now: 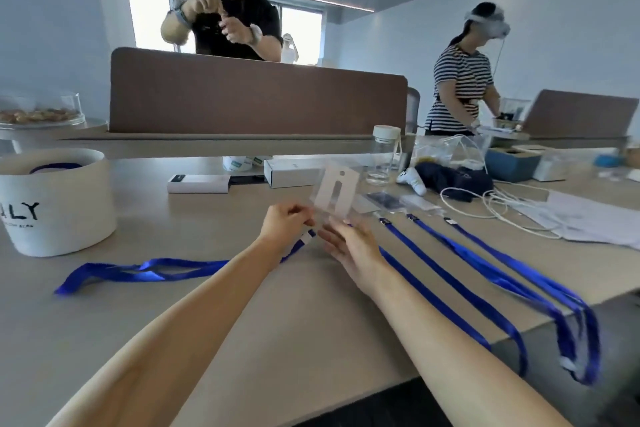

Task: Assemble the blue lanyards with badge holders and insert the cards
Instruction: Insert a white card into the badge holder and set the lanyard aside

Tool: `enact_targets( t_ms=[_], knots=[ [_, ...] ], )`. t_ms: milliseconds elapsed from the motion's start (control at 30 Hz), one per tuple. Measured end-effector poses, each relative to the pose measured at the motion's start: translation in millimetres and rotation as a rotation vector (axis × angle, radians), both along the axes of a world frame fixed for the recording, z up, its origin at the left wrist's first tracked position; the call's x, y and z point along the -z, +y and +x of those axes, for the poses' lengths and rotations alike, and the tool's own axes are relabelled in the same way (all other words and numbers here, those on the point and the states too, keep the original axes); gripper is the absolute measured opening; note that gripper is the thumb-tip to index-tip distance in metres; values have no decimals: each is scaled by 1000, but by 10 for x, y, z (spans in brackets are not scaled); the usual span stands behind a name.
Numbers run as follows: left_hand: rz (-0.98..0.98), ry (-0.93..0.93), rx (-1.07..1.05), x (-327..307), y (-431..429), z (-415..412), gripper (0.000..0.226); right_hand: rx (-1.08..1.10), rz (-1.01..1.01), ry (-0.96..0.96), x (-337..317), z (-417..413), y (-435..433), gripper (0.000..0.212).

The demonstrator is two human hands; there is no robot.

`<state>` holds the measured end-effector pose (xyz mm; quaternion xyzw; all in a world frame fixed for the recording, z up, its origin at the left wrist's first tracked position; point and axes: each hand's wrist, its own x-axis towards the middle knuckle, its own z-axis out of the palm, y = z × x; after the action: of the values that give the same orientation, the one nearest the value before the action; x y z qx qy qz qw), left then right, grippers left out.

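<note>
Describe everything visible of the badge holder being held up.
The badge holder is a clear plastic sleeve with a white insert showing a long slot and a small hole near the top. It stands upright, slightly tilted, above the table. The left hand pinches its lower edge; the right hand touches its bottom with straight fingers.

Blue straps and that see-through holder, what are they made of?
The blue lanyards look like shiny woven ribbon, probably polyester: they gleam and droop over the table edge. The badge holder seems clear glossy plastic: things behind show through.
</note>
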<state>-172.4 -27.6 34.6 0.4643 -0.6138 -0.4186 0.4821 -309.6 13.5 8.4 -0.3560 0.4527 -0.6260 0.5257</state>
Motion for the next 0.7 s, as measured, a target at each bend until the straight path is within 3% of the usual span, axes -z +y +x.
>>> enact_targets(
  t_ms=[100, 333, 433, 533, 600, 700],
  knots=[
    [22, 38, 7, -12, -66, -95, 15, -5, 22, 141, -52, 1, 10, 26],
    [29, 118, -71, -65, -244, -143, 16, -63, 28, -82, -163, 37, -21, 13],
    [64, 126, -192, -22, -396, -43, 17, -65, 102, 103, -122, 0, 12, 16],
    [82, -24, -309, 148, -533, 106, 20, -20, 116, 329, -86, -152, 100, 19],
    [73, -213, -352, 234, -587, 162, 21, 14, 116, 369, -80, -250, 139, 24],
    [-9, -577, -400, 249, -578, 154, 46, 11, 130, 391, -50, -294, 142, 29]
  ],
)
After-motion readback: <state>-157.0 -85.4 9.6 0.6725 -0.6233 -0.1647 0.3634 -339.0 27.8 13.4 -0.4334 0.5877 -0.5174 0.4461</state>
